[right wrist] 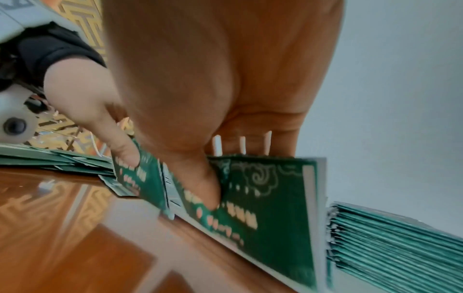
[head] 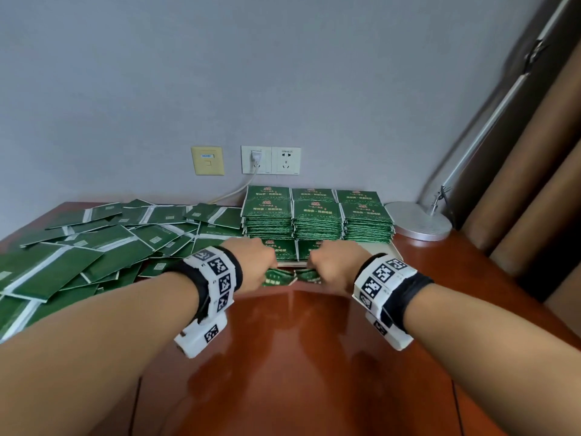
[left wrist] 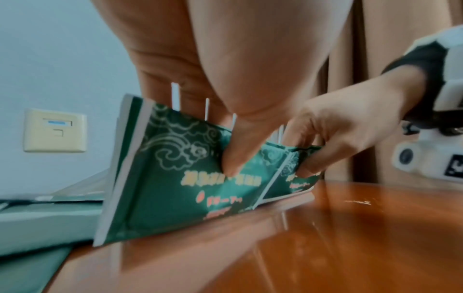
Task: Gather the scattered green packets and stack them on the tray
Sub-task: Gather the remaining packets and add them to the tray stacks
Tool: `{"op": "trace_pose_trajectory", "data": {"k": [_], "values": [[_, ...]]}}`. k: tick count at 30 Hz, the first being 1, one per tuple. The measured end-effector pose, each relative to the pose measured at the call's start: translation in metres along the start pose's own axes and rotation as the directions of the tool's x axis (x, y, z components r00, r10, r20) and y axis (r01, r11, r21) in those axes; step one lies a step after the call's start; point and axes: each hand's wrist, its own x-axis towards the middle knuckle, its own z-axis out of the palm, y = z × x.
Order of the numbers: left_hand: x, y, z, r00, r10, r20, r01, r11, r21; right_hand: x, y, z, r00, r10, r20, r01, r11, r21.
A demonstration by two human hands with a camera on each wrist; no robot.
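**Q:** What are the fingers doing?

**A:** The left hand [head: 253, 262] pinches a small bundle of green packets [left wrist: 175, 174], thumb pressed on the printed front and the other fingers [left wrist: 155, 79] curled behind. The right hand [head: 336, 262] pinches a second bundle [right wrist: 263, 198] the same way. Both bundles stand on edge on the glossy brown counter [head: 298, 357], side by side and nearly touching, just in front of the tray.

**Q:** Where is the tray?

**A:** Directly beyond the hands, against the wall. Only its pale rim [head: 396, 250] shows. On it stand tall stacks of packets [head: 317, 221], three across and two rows deep, printed faces up. A much lower front row lies just behind the knuckles.

**Q:** How much of the job is left?

**A:** A fair amount, by my reading. A wide, loose heap of scattered packets [head: 94, 247] covers the counter's left side, overlapping at all angles, mostly showing their plain backs. The tray looks well filled at the back, so the work seems roughly half done or more, though I cannot count.

**Q:** Anything else nearby?

**A:** A silver lamp base [head: 419, 220] sits right of the tray, and wall sockets [head: 270, 160] above it.
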Motion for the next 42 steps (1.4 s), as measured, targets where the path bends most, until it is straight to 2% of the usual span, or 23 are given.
{"op": "trace_pose_trajectory", "data": {"k": [5,9,17,25,33,39,42], "values": [[0.030,-0.018,-0.012,0.990,-0.097,-0.100,0.103,0.993,0.061,0.021,0.035,0.011,0.988,0.101,-0.120,-0.098,0.995,0.025],[0.052,-0.020,-0.008,0.988,-0.094,-0.122,0.104,0.992,0.078,0.038,0.044,0.021,0.979,0.136,-0.149,-0.140,0.990,-0.018],[0.092,-0.017,0.004,0.997,-0.064,-0.044,0.070,0.988,0.141,0.067,0.049,0.041,0.991,0.128,-0.028,-0.128,0.992,0.007],[0.107,-0.023,0.023,0.995,-0.070,0.072,0.066,0.996,0.057,0.072,0.065,0.057,0.995,0.072,-0.074,-0.064,0.992,0.106],[0.109,-0.027,0.029,0.997,-0.031,0.076,0.025,0.997,0.070,0.077,0.064,0.066,0.999,0.032,-0.029,-0.030,0.997,0.075],[0.108,-0.026,0.032,0.996,-0.035,0.088,0.030,0.998,0.055,0.075,0.055,0.075,0.996,0.070,0.054,-0.074,0.994,0.086],[0.105,-0.026,0.031,0.996,-0.040,0.074,0.040,0.999,0.010,0.074,0.053,0.076,0.996,0.083,0.028,-0.085,0.992,0.097]]}}
